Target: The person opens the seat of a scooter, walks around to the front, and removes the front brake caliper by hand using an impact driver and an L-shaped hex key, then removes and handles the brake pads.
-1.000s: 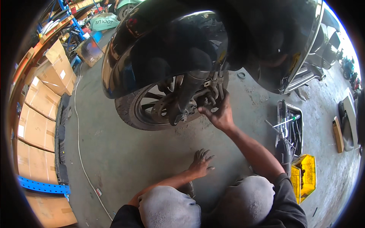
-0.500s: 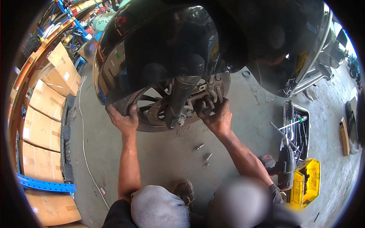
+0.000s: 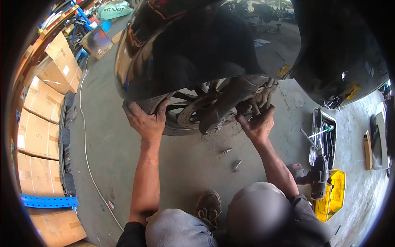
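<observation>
A two-wheeler's front wheel, with a dark tyre (image 3: pixel 181 131) and a brake disc (image 3: pixel 188 117), stands under a glossy black front fender (image 3: pixel 193 53). My left hand (image 3: pixel 147 119) is closed round the tyre's left side, thumb on top, just below the fender's edge. Right of the dark fork leg (image 3: pixel 228 101), my right hand (image 3: pixel 259 125) is closed round a dirty brake caliper (image 3: pixel 248 108). My fingertips there are partly hidden behind it. Two bolts, one nearer the wheel (image 3: pixel 227 151) and one nearer me (image 3: pixel 237 165), lie on the floor between my forearms.
On the right are a tool tray (image 3: pixel 325 138) with a green-handled tool, a cordless impact driver (image 3: pixel 319 177) and a yellow bin (image 3: pixel 337 193). Cardboard boxes (image 3: pixel 39 136) line the left, beside a white cable (image 3: pixel 85 136) along the floor. My shoe (image 3: pixel 208 206) is below the bolts.
My view has shifted, so the wheel and both hands appear farther right. My left hand still grips the tyre and my right hand the caliper.
</observation>
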{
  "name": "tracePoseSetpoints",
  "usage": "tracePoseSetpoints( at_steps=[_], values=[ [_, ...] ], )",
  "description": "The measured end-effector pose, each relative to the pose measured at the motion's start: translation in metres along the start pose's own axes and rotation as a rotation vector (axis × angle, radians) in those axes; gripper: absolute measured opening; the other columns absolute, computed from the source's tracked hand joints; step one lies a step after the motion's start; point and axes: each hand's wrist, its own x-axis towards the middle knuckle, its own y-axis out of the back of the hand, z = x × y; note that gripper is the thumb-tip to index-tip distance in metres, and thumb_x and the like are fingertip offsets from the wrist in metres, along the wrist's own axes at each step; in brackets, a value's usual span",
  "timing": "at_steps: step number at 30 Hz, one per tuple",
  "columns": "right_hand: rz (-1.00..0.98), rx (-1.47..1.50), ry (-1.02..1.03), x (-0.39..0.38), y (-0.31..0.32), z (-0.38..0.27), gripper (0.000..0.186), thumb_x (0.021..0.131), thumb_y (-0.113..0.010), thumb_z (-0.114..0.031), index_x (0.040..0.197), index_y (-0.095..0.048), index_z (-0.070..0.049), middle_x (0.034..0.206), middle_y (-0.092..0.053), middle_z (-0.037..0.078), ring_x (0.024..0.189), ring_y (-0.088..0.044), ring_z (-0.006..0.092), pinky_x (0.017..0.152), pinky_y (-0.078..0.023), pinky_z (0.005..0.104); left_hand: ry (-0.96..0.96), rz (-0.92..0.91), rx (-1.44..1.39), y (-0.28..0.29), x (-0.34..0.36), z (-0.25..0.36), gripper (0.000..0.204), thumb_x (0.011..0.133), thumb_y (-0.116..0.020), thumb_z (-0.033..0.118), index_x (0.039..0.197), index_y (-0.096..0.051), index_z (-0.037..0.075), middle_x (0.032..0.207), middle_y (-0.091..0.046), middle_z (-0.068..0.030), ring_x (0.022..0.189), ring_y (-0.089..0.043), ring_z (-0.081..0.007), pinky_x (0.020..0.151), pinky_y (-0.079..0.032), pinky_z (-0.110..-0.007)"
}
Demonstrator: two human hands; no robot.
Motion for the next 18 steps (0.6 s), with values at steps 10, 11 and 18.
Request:
tracePoseSetpoints(
  at_steps=[10,11,18],
  values=[
    [-0.247,-0.084,0.348,0.001,0.029,-0.012,0.070,0.070,-0.081,-0.039,0.106,-0.039,0.005,0.086,-0.059,0.018,0.070,-0.063,0.0287,0.061,-0.052,0.0365,-0.004,-0.083,-0.239,-0.048,0.043,-0.034,0.087,0.073,-0.069,0.060,0.132,-0.039,0.004,0.117,-0.052,-0.0214,0.103,-0.054,-0.0416,0.083,-0.048,-0.049],
    [-0.358,-0.160,0.340,0.003,0.036,-0.019,0.066,0.072,-0.079,-0.038,0.107,-0.041,0.003,0.090,-0.060,0.018,0.076,-0.064,0.0313,0.065,-0.053,0.0389,0.005,-0.137,-0.266,-0.056,0.049,-0.043,0.086,0.074,-0.067,0.060,0.135,-0.038,0.006,0.118,-0.052,-0.0209,0.105,-0.054,-0.0414,0.084,-0.047,-0.049],
    [-0.604,-0.449,0.597,0.021,0.064,-0.061,0.052,0.079,-0.068,-0.030,0.120,-0.048,-0.007,0.108,-0.058,0.015,0.090,-0.062,0.0358,0.074,-0.053,0.0440,0.430,-0.603,-0.215,-0.109,0.072,-0.086,0.071,0.087,-0.056,0.050,0.144,-0.032,0.014,0.131,-0.050,-0.0223,0.117,-0.051,-0.0413,0.096,-0.043,-0.046]
  ],
)
